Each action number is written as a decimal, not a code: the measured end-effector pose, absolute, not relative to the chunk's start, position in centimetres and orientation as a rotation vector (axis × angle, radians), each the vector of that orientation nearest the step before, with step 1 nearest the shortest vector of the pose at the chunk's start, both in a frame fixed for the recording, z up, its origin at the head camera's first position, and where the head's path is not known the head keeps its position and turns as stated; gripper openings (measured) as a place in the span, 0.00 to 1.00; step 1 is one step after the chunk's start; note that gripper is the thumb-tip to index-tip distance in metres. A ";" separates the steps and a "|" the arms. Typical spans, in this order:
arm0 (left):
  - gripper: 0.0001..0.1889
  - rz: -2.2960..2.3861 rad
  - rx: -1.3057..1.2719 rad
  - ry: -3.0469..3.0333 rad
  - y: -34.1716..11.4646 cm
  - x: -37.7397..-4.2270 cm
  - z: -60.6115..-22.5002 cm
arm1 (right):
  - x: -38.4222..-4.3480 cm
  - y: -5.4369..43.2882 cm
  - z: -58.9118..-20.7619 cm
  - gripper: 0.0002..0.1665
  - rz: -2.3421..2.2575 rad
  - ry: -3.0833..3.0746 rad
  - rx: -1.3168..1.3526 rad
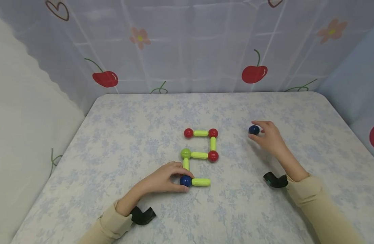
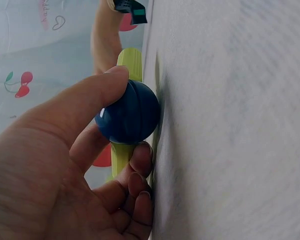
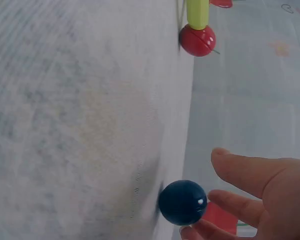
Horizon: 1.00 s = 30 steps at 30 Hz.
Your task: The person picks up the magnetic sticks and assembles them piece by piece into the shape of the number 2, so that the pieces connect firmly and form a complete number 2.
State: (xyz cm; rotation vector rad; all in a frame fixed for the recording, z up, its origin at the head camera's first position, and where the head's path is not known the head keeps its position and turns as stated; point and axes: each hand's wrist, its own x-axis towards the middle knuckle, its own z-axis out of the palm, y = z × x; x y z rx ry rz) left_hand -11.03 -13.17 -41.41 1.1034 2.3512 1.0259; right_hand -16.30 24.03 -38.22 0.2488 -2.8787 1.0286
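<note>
At the near end of a chain of balls and rods, my left hand (image 1: pixel 164 178) pinches a dark blue ball (image 2: pixel 130 112) between thumb and fingers. From that ball one light green rod (image 1: pixel 201 182) points right, and another (image 1: pixel 186 164) runs away to a light green ball (image 1: pixel 185 153). Further along are red balls (image 1: pixel 213 156) joined by more light green rods. Over on the right, my right hand (image 1: pixel 269 137) is spread around a second dark blue ball (image 1: pixel 253 129) on the table. In the right wrist view its thumb stands apart from this ball (image 3: pixel 183 202), with fingers close beside it.
The table (image 1: pixel 138 118) has a pale, blue-patterned cloth. A curtain (image 1: pixel 187 47) printed with cherries and flowers hangs behind its far edge. Black curved pieces (image 1: pixel 143 216) sit at both wrists.
</note>
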 end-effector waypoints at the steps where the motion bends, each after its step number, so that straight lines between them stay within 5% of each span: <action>1: 0.18 1.025 1.102 2.352 -13.2 -11.0 -41.4 | -16.5 24.1 -38.5 0.32 1.033 -2.900 0.241; 13: 0.18 1.025 1.101 2.352 -13.2 -11.0 -41.4 | -17.5 24.8 -40.1 0.22 0.957 -2.846 0.219; 30: 0.18 1.022 1.094 2.361 -13.1 -10.9 -41.4 | -10.7 19.3 -39.0 0.18 1.190 -2.822 0.639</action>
